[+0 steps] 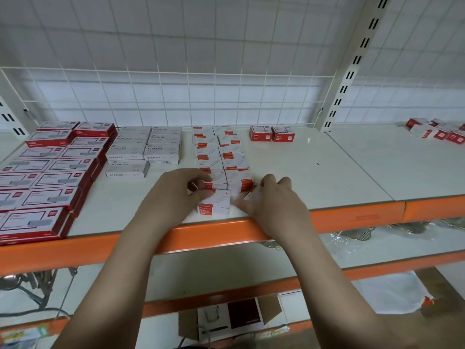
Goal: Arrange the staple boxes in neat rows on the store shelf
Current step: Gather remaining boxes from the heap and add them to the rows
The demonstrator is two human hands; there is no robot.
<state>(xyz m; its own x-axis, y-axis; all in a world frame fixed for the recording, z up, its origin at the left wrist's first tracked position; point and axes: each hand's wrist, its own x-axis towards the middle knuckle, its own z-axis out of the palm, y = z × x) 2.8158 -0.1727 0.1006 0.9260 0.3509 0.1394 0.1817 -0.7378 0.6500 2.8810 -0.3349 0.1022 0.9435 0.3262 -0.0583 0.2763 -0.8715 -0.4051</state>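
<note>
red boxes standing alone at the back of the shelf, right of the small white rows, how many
2: left red box and right red box, side by side near the wire grid; none look hidden.

Both hands work at the near end of a double row of small white-and-red boxes (221,152) on the white shelf (314,167). The left hand (176,190) curls its fingers round a box at the front of that row; the frontmost box (215,204) lies just beside it, near the shelf's orange front rail (214,234). The right hand (273,197) pinches another small box (251,191) to the right of the row. Left of the row sit grey staple boxes (144,149), then larger red-bordered boxes (52,170). Behind the row to the right stand two red boxes (271,133).
</note>
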